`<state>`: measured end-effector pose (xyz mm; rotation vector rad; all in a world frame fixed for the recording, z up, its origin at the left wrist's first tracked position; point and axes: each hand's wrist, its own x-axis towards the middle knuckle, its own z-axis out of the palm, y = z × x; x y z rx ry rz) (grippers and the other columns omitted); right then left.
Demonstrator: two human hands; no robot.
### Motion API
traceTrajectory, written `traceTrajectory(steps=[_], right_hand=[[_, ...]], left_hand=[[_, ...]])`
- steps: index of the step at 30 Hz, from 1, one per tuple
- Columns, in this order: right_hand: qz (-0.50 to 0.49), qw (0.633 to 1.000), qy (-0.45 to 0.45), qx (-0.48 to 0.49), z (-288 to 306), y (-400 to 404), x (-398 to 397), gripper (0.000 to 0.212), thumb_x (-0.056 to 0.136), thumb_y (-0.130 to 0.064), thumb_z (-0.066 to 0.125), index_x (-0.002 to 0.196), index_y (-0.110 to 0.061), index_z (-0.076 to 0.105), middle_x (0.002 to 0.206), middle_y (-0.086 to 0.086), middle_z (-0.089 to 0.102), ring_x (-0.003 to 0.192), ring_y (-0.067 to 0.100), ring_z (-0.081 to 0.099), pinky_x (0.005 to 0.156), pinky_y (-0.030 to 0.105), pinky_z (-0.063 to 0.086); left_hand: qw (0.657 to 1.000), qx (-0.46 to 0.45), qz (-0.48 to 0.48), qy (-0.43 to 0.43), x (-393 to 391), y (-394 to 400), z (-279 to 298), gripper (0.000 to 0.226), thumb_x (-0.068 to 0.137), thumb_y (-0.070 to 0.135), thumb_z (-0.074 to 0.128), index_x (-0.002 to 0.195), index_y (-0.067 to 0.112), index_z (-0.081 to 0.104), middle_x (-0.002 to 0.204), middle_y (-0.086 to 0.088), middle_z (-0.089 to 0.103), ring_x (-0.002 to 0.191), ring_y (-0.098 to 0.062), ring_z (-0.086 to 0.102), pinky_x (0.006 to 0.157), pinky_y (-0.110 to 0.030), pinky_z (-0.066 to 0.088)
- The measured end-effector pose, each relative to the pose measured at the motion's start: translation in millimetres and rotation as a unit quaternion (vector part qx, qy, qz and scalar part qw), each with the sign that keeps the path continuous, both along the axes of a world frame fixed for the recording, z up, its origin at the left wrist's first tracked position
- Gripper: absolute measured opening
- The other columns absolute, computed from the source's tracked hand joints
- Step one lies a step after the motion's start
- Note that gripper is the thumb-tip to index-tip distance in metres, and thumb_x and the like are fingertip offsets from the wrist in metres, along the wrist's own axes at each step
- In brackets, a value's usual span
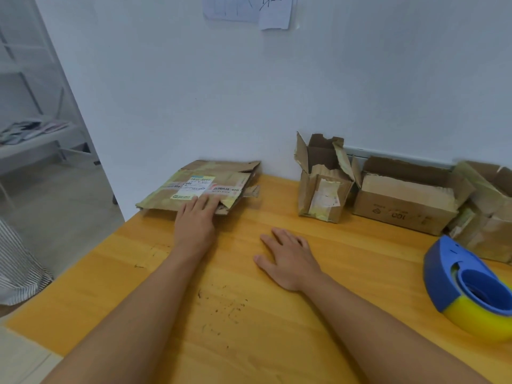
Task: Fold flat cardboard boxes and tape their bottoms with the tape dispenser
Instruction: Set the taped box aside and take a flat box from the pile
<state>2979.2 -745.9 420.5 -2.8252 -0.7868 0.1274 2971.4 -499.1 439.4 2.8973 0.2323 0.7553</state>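
A flattened cardboard box [199,187] lies at the table's [166,286] far left corner. The left hand [195,220] rests straight fingers on its near edge. Right of it, the right hand [288,256] lies flat, fingers spread, on the table. The tape dispenser [468,286] sits far right.

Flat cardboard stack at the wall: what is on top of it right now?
The left hand rests its straight fingers on the near edge of the flat cardboard stack. Shipping labels and tape cover its top. What lies beneath the top sheet is hidden.
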Motion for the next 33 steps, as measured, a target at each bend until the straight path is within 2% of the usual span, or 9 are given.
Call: traceTrajectory(steps=[4,9,12,18,23,26,28,31,33], right_hand=[[-0.001,0.999,-0.03,0.03,3,-1,-4,0.064,0.098,-0.064,0.028,0.152,-0.03,0.035,0.163,0.001,0.024,0.15,0.019,0.015,0.122,0.044,0.009],[0.003,0.99,-0.12,0.071,10,-2,-20,0.047,0.1,-0.046,0.039,0.138,-0.021,0.053,0.143,0.002,0.051,0.135,0.021,0.04,0.115,0.037,0.024],[0.01,0.989,-0.114,0.097,21,-3,-32,0.047,0.1,-0.044,0.042,0.14,-0.021,0.052,0.144,0.002,0.05,0.136,0.022,0.039,0.115,0.037,0.025],[-0.005,0.987,-0.087,0.134,49,-16,-60,0.05,0.098,-0.04,0.045,0.146,-0.026,0.041,0.146,0.002,0.044,0.138,0.023,0.035,0.114,0.04,0.025],[-0.043,0.981,-0.016,0.189,66,-27,-77,0.068,0.097,-0.044,0.054,0.154,-0.019,0.026,0.157,0.006,0.033,0.143,0.029,0.032,0.115,0.046,0.03],[-0.086,0.954,0.045,0.284,72,-37,-82,0.087,0.094,-0.049,0.059,0.158,-0.016,0.011,0.164,0.009,0.017,0.148,0.031,0.023,0.117,0.047,0.029],[-0.108,0.921,0.076,0.366,80,-45,-84,0.099,0.089,-0.052,0.066,0.159,-0.02,0.003,0.166,0.009,0.009,0.15,0.032,0.018,0.118,0.05,0.027],[-0.095,0.858,0.1,0.496,94,-59,-88,0.111,0.079,-0.057,0.075,0.159,-0.027,0.003,0.165,0.004,0.014,0.15,0.031,0.02,0.118,0.055,0.027],[-0.077,0.823,0.101,0.553,104,-70,-92,0.111,0.077,-0.058,0.076,0.158,-0.029,0.005,0.164,0.002,0.019,0.15,0.028,0.021,0.118,0.052,0.027]], left_hand=[[0.998,-0.033,0.013,-0.054,-15,-10,18,0.065,0.086,-0.006,0.05,0.144,0.023,0.05,0.147,-0.006,0.05,0.134,-0.032,0.044,0.11,-0.042,0.03],[0.991,-0.07,0.008,-0.111,-47,-20,43,0.062,0.08,-0.009,0.056,0.136,0.015,0.058,0.135,-0.01,0.059,0.123,-0.034,0.053,0.104,-0.046,0.04],[0.984,-0.112,-0.008,-0.141,-71,-25,56,0.055,0.082,-0.011,0.055,0.132,0.012,0.06,0.129,-0.011,0.061,0.118,-0.033,0.053,0.104,-0.046,0.041],[0.965,-0.193,-0.023,-0.175,-137,-42,75,0.038,0.095,0.001,0.049,0.129,0.018,0.056,0.122,-0.002,0.06,0.111,-0.02,0.052,0.093,-0.031,0.042],[0.931,-0.286,-0.067,-0.215,-189,-53,85,0.028,0.1,0.021,0.045,0.128,0.023,0.048,0.114,0.011,0.061,0.102,-0.011,0.06,0.083,-0.03,0.051],[0.901,-0.353,-0.082,-0.236,-212,-55,92,0.023,0.103,0.026,0.045,0.125,0.028,0.045,0.108,0.018,0.062,0.101,-0.008,0.061,0.08,-0.035,0.054],[0.884,-0.376,-0.099,-0.258,-223,-58,96,0.016,0.101,0.029,0.046,0.116,0.034,0.048,0.1,0.024,0.063,0.096,-0.002,0.062,0.075,-0.027,0.053],[0.861,-0.415,-0.121,-0.267,-230,-65,105,0.008,0.097,0.035,0.046,0.1,0.042,0.051,0.089,0.024,0.06,0.09,-0.01,0.061,0.077,-0.035,0.053],[0.851,-0.433,-0.131,-0.268,-228,-68,110,0.013,0.096,0.034,0.047,0.093,0.046,0.052,0.085,0.023,0.058,0.088,-0.012,0.058,0.081,-0.041,0.052]])
